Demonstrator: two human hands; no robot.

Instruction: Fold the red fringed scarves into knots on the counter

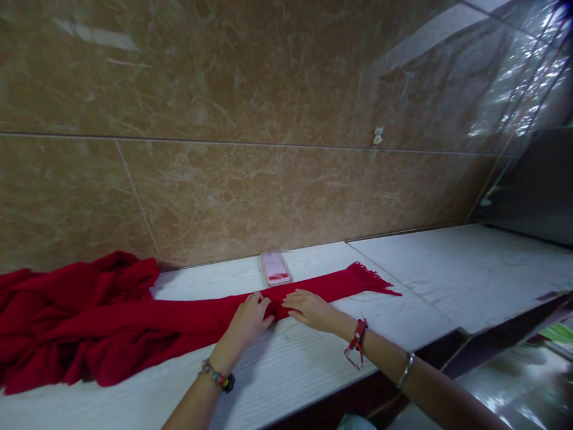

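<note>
A long red scarf (192,316) with a fringed end (369,279) lies along the white wood-grain surface. Its right part is a smooth narrow strip; the left part is heaped in loose folds. My left hand (248,319) rests on the strip, fingers slightly bent and thumb apart, with a beaded bracelet at the wrist. Just to its right, my right hand (308,307) lies with fingers stretched out flat over the cloth. Both palms face down, so their undersides are hidden. A pink rectangular object (275,269), partly blurred, lies just behind the scarf.
Glossy brown marbled tiles (246,197) rise along the back of the white surface (425,269). A dark panel (532,185) stands at the far right. The surface's front edge runs diagonally below my right forearm. A small white fitting (378,135) sits on the tiles.
</note>
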